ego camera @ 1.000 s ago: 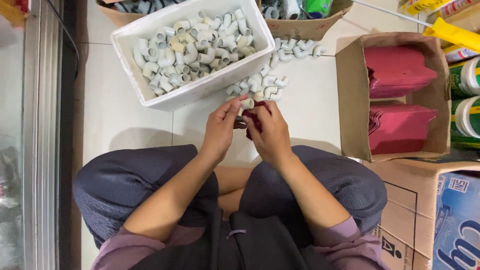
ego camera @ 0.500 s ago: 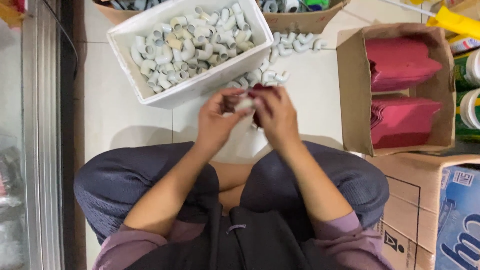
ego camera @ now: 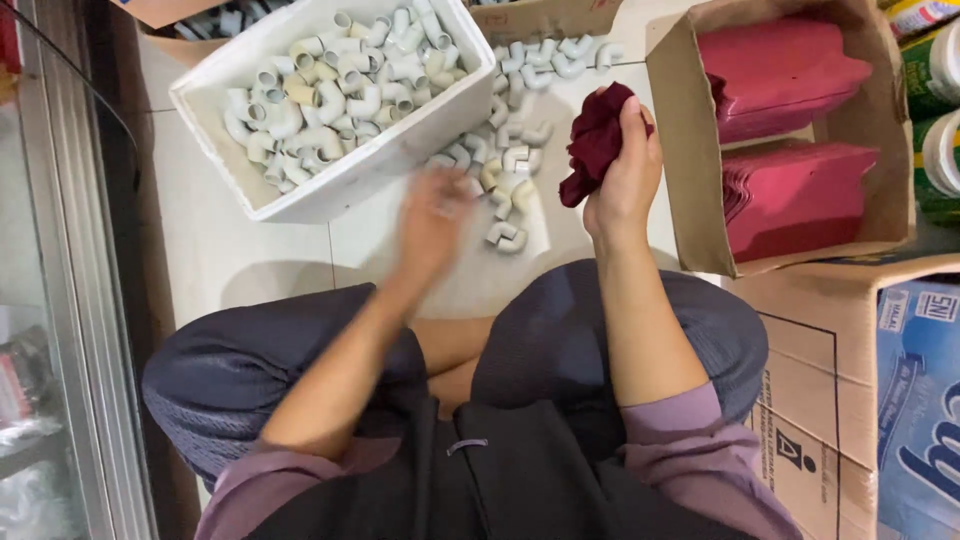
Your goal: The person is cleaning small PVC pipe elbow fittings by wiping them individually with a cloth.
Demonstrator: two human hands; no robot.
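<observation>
Centrally in the frame, right hand [ego camera: 625, 175] raised and closed around a dark red cloth [ego camera: 597, 140], cloth bunched in the fist and hanging out to the left of the fingers. Left of it, left hand [ego camera: 432, 215] blurred above the loose elbows [ego camera: 505, 185] on the floor; grip impossible to tell, nothing clearly held. Elbows white and grey, scattered in a strip from mid-frame up toward the top edge, just right of the white tub [ego camera: 330, 190]. Tub in the upper left of the frame, tilted across the picture, heaped with more pipe elbows of the same kind, some yellowed. Hands well apart, cloth above and right of the scattered pieces, not touching them.

Upper right, an open carton [ego camera: 690, 170] just beside the right hand, holding two stacks of red sheets [ego camera: 790, 190], one above the other. Lower right, a closed brown box [ego camera: 830, 400] with a blue-and-white pack [ego camera: 920, 400] at the frame edge. Green-and-white cans [ego camera: 935, 110] at the far right edge. Along the left edge, a metal frame [ego camera: 60, 300] running top to bottom. Bottom half filled by folded knees [ego camera: 560, 340] in dark grey trousers and mauve sleeves. Floor [ego camera: 200, 250] pale tile.
</observation>
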